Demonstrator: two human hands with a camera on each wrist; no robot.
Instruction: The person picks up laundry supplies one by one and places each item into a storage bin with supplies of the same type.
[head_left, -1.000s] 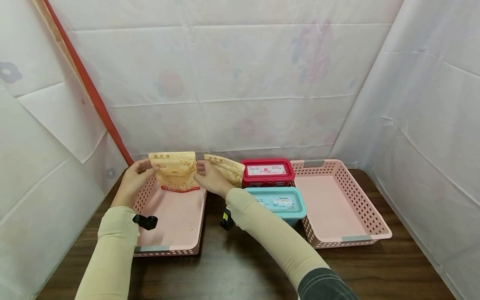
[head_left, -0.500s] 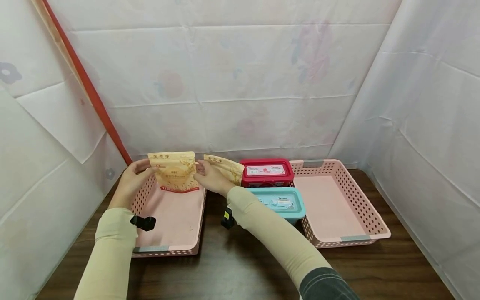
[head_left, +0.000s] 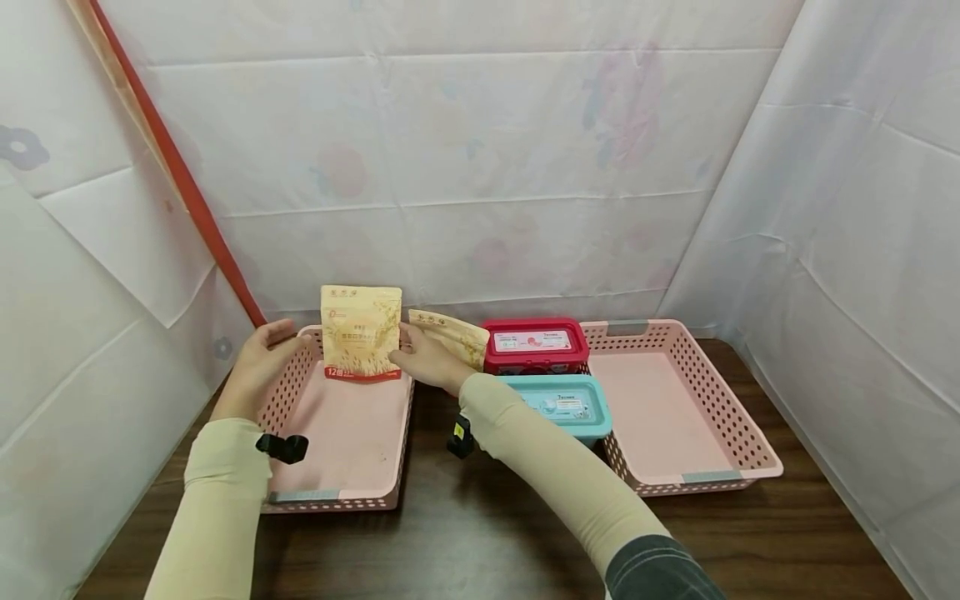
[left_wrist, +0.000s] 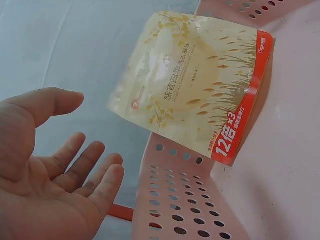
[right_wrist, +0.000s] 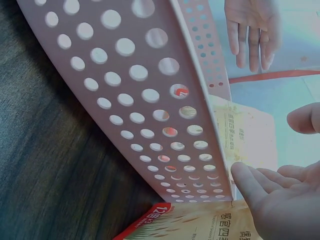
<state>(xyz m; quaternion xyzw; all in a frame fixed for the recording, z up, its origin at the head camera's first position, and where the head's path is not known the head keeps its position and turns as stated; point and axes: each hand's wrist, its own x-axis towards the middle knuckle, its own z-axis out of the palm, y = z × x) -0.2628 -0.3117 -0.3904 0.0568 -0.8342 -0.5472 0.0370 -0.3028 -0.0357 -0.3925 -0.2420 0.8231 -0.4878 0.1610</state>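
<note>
A yellow stand-up pouch (head_left: pixel 362 332) with a red bottom band stands upright at the back of the left pink basket (head_left: pixel 345 450). To its left my left hand (head_left: pixel 257 371) is held apart from it, palm and spread fingers showing in the left wrist view. My right hand (head_left: pixel 429 360) reaches over the basket's right side, its fingertips right at the pouch's right edge; thumb and fingers stand apart in the right wrist view. A second yellow pouch (head_left: pixel 457 340) leans outside the basket, partly hidden behind my right hand.
A red lidded box (head_left: pixel 534 361) stands at the back, with a turquoise lidded box (head_left: pixel 577 425) in front of it, partly covered by my right sleeve. Another pink basket (head_left: pixel 667 417) stands on the right of the dark wooden table (head_left: pixel 450 542). White curtains hang behind.
The pouch between my hands has shifted right and now stands more upright. My left hand has let go of it and moved slightly left. My right hand stays almost in place.
</note>
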